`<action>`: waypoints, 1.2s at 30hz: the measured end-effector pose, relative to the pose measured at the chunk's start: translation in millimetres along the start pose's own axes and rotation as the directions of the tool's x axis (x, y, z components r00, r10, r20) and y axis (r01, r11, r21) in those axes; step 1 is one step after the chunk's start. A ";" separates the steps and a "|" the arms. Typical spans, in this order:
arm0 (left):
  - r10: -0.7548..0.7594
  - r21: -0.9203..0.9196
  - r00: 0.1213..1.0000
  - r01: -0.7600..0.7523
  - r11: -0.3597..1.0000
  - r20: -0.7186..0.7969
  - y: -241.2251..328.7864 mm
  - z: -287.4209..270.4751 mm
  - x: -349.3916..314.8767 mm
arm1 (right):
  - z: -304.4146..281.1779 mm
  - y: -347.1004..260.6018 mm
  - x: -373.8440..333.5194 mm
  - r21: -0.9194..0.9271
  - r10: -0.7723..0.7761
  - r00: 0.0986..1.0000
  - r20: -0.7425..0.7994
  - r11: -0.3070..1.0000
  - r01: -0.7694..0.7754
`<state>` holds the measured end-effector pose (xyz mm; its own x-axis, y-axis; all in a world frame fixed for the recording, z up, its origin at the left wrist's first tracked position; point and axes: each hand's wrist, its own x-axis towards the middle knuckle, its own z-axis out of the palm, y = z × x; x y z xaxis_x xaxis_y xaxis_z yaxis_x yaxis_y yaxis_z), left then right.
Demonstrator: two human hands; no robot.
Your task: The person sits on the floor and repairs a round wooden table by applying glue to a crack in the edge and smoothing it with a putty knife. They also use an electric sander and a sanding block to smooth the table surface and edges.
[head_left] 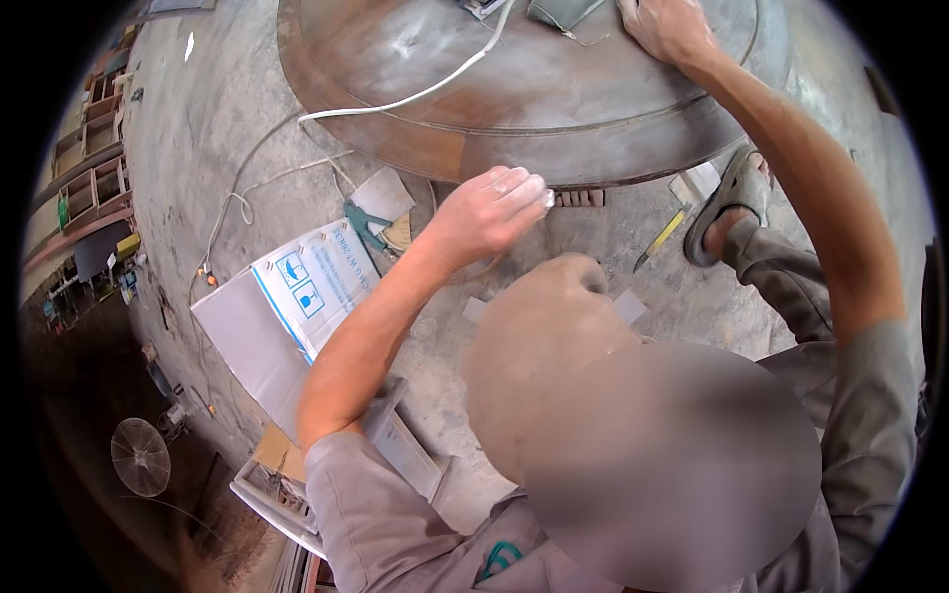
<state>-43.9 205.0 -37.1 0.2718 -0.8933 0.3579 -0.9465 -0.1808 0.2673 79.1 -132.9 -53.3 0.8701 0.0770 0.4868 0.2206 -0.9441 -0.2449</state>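
Observation:
A large round brown wooden panel [395, 74], smeared with pale dust, fills the top of the head view. My right hand [668, 28] rests on its far right part. The fingertips run past the picture's upper edge, so I cannot tell what they hold. My left hand [491, 215] is in front of the panel's near edge, its fingers curled together and whitened with dust. Whatever may be in that grip is hidden. A white cord [425, 96] crosses the panel toward a grey-green piece of cloth or padding [565, 12] at the upper edge.
A white cardboard box [262, 311] with blue print stands left of my left forearm, beside a teal hand tool [364, 225]. A thin yellow-handled tool [660, 240] lies near my sandalled foot [730, 212]. A round fan [140, 457] stands far left.

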 end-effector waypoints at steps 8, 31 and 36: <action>-0.051 -0.011 0.998 0.051 0.999 -0.029 13.5 14.1 12.5 | 8.0 -1.1 -1.3 -0.015 0.006 1.000 0.005 1.000 -0.006; -0.063 0.014 0.995 0.064 0.998 -0.074 7.2 13.5 9.3 | -1.7 2.4 -3.3 -0.007 -0.009 1.000 0.022 1.000 0.009; -0.088 -0.066 0.984 0.079 0.995 -0.156 23.9 41.7 50.3 | 2.7 -0.5 -0.7 -0.010 -0.016 1.000 0.010 1.000 0.016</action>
<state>-60.1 138.6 -50.0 0.3783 -0.7986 0.4681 -0.9085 -0.2232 0.3533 79.6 -131.6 -55.8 0.8709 0.0951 0.4821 0.2300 -0.9459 -0.2289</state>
